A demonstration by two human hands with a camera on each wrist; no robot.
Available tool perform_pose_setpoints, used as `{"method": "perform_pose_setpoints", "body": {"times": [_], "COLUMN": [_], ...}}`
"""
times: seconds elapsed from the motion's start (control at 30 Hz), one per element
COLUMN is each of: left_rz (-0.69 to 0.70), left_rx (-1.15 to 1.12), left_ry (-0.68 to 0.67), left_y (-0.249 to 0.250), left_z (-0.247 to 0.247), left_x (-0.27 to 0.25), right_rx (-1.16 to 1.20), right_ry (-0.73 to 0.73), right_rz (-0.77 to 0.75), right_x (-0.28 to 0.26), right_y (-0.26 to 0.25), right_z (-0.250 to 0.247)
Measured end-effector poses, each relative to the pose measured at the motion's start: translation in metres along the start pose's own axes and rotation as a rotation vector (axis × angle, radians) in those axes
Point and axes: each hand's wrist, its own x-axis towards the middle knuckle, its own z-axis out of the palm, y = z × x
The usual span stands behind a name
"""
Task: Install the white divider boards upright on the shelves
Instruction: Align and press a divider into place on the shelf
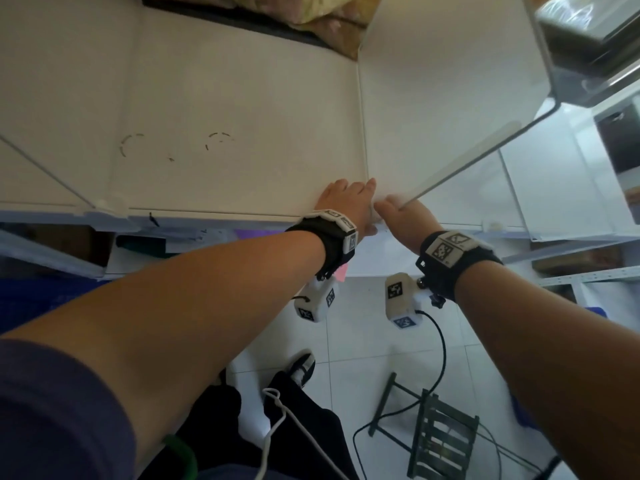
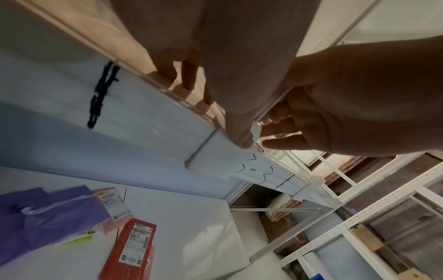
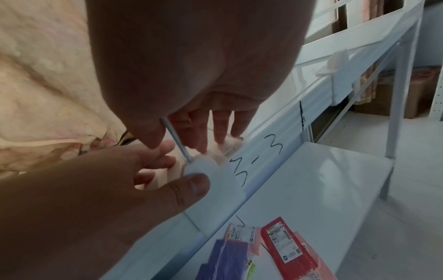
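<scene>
A white divider board (image 1: pixel 450 98) stands upright on the white shelf (image 1: pixel 225 98), running from the back to the front edge. My right hand (image 1: pixel 394 206) grips its lower front corner; the board's thin edge (image 3: pixel 176 138) sits between thumb and fingers. My left hand (image 1: pixel 346 197) lies just left of it, with straight fingers (image 2: pixel 187 75) flat on the shelf top. The left thumb (image 3: pixel 191 185) presses the front of a white plastic clip (image 3: pixel 203 168) at the foot of the board. How the board sits in the clip is hidden by both hands.
Another clip (image 1: pixel 107 202) holds a second divider at the left, and a further clip (image 1: pixel 493 225) sits to the right. The shelf below carries purple (image 2: pixel 48 214) and red (image 2: pixel 134 246) packets. A dark stool (image 1: pixel 440 438) and cables are on the tiled floor.
</scene>
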Motion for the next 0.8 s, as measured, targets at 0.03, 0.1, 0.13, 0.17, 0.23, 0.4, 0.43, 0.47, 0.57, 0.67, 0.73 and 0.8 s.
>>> {"method": "perform_pose_setpoints", "body": {"times": [0.03, 0.1, 0.13, 0.17, 0.23, 0.4, 0.43, 0.47, 0.57, 0.67, 0.73, 0.8], "left_rz": [0.000, -0.002, -0.006, -0.012, -0.014, -0.020, -0.023, -0.021, -0.072, -0.046, 0.024, 0.079], "left_rx": [-0.001, 0.018, 0.039, 0.063, 0.116, 0.107, 0.075, 0.041, -0.005, 0.019, 0.057, 0.101], "left_ry": [-0.010, -0.024, -0.030, -0.034, -0.029, -0.047, -0.056, -0.067, -0.116, -0.154, -0.199, -0.261], "left_y": [0.000, 0.001, 0.002, 0.003, 0.003, 0.001, 0.004, 0.005, -0.009, -0.017, -0.007, 0.008], "left_z": [-0.003, -0.009, -0.012, -0.016, -0.019, -0.023, -0.028, -0.029, -0.030, -0.045, -0.060, -0.072], "left_x": [-0.001, -0.002, -0.002, -0.003, -0.002, -0.006, -0.009, -0.008, -0.012, -0.024, -0.032, -0.037], "right_rx": [0.066, 0.098, 0.057, 0.017, -0.020, 0.018, 0.045, 0.061, 0.092, 0.204, 0.254, 0.329], "right_ry": [0.004, 0.027, 0.044, 0.064, 0.037, -0.060, -0.082, -0.084, -0.067, -0.022, -0.017, -0.007], "right_rz": [0.047, 0.052, 0.048, 0.035, 0.027, 0.117, 0.139, 0.140, 0.082, 0.080, 0.101, 0.145], "right_x": [0.001, 0.002, 0.001, 0.004, 0.007, 0.004, 0.002, -0.002, -0.013, -0.027, -0.041, -0.050], "right_y": [-0.002, -0.002, -0.003, -0.001, 0.000, -0.010, -0.011, -0.012, -0.009, 0.004, 0.009, 0.014], "right_z": [-0.002, -0.007, -0.009, -0.009, -0.007, -0.014, -0.016, -0.021, -0.028, -0.037, -0.042, -0.046]}}
